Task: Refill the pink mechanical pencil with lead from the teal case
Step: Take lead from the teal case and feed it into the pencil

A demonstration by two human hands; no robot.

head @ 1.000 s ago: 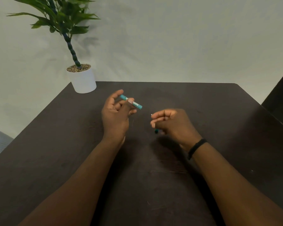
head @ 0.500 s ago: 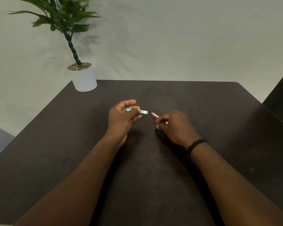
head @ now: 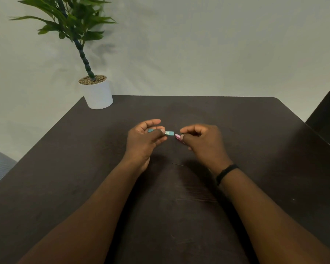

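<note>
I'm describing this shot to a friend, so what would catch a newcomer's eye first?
Two hands meet at mid-table: the left hand holds a teal case, the right hand a pink pencil, their ends nearly touching. A plant in a white pot stands at the far left corner of the dark table.

The small teal rectangular plastic lead case [head: 169, 133] sits just above the middle of the view, held clear of the dark tabletop. It lies nearly level, its long axis running from 9 o'clock to 3 o'clock. A pale label with small print covers its 3 o'clock end; a sliver of plain teal shows at the 9 o'clock end, and the middle is hidden.

The slim pink plastic mechanical pencil [head: 178, 136] lies just beside the case at its 4 o'clock side. Only one short pink end shows, pointing toward 10 o'clock at the case's labelled end, close to it; whether they touch cannot be told.
</note>
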